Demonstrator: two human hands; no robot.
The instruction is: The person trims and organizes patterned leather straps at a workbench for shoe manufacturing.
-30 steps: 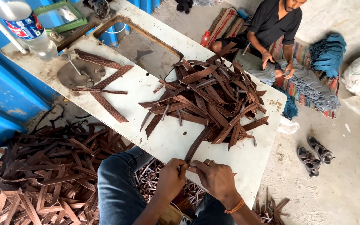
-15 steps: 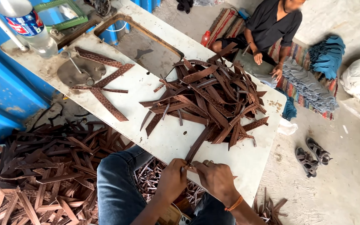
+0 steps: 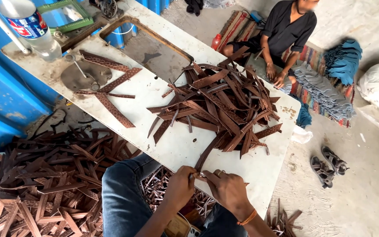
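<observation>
Little has changed in the last second: both hands stay pinched together at the table's (image 3: 266, 175) near edge, left hand (image 3: 180, 188) and right hand (image 3: 227, 189) gripping one brown strap (image 3: 207, 153) that trails up into the pile (image 3: 224, 105). The work carries on steadily.

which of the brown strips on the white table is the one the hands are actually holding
The long dark strip running from the big pile down to the table's near edge. The left hand and right hand pinch its near end; other strips lie untouched.
</observation>
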